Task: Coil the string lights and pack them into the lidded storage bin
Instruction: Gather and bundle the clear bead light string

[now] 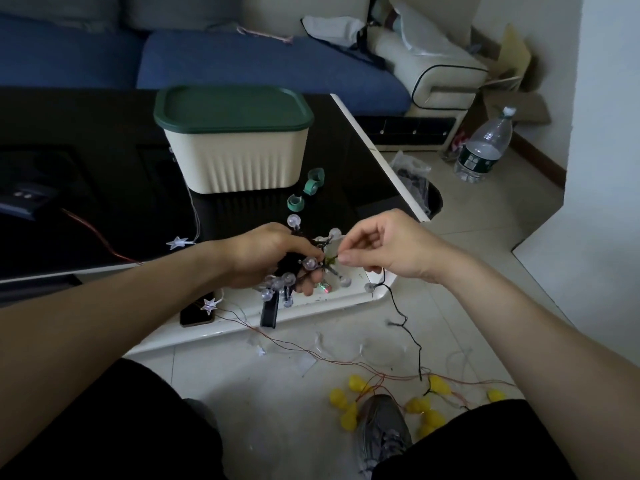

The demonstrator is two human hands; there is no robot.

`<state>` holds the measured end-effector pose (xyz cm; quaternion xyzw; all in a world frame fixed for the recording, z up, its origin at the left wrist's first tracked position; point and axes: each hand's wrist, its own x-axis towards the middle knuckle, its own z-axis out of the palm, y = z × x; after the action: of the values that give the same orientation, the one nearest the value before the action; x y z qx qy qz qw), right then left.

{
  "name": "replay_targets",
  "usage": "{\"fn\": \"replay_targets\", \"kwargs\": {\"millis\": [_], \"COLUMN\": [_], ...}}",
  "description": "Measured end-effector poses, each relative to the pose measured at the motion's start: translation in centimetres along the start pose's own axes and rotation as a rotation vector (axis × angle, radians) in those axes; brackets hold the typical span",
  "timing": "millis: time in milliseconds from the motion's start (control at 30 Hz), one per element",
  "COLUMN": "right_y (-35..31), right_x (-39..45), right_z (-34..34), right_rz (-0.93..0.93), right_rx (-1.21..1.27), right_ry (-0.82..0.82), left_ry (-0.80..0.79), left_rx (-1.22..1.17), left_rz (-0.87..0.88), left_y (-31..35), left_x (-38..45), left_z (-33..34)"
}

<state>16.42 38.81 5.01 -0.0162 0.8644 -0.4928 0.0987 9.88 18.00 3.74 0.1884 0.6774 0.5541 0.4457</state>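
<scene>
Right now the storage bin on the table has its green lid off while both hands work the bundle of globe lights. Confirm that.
Not quite: the head view shows the green lid on the storage bin, closed. The rest holds: the left hand grips the bundle of globe lights, and the right hand pinches at it.

Views: one, a single wide-angle camera worn on the person's head.
Direction: forward and down, along both forearms to the left hand (263,259) and right hand (381,249).
Nearness: close; the fingers (349,259) sit near frame centre.
Beyond the fingers: cream ribbed plastic storage bin with dark green lid (235,140) on a glossy black table with white edge (360,133).
Below the fingers: pale tiled floor (277,386).
Shared ground: none, only one view.
</scene>
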Motion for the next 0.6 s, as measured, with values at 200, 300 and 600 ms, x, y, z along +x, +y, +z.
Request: {"fn": "replay_targets", "kwargs": {"millis": [200, 300, 600], "right_y": [-0.5, -0.8, -1.0], "right_x": [1.7, 2.2, 2.3], "right_z": [2.3, 3.0, 2.9], "right_rz": [-0.082, -0.110, -0.115], "right_rx": [-0.089, -0.159, -0.203], "right_ry": [0.146, 0.168, 0.136], "left_ry": [-0.106, -0.067, 0.057], "left_rx": [-0.264, -0.259, -0.224], "left_rz": [-0.038, 0.001, -0.104], "left_y": [-0.1, 0.1, -0.4], "left_x": [-0.3, -0.5, 0.4], "left_z": [-0.5, -0.1, -0.2]}}
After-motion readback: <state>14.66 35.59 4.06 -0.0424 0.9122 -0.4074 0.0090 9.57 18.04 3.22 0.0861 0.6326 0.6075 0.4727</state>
